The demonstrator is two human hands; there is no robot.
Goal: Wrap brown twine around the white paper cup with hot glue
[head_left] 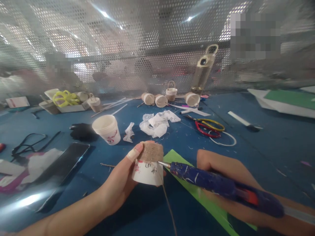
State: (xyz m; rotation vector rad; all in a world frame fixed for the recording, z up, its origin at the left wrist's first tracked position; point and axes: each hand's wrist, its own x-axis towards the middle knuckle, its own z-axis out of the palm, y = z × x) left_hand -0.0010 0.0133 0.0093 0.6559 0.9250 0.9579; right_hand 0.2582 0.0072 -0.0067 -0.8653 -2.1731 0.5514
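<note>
Honestly, that paper cup [147, 177] over the desk's [270, 144] near middle looks light, crushable. Left hand [123, 185] grips it, right hand [227, 165] the glue gun [204, 180]; I'd hold gently by the probably grippier twine [150, 152], clear of the nozzle [164, 163].

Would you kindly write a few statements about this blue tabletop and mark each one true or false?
1. The left hand holds a white cup partly wrapped in twine. True.
2. The right hand holds a blue glue gun. True.
3. The scissors have two blue handles. False: the scissors have one red, one yellow.
4. The stacked cups stand right of the white lace. False: the stacked cups stand left of the white lace.
5. A bottle is farther back than the scissors. True.
</note>
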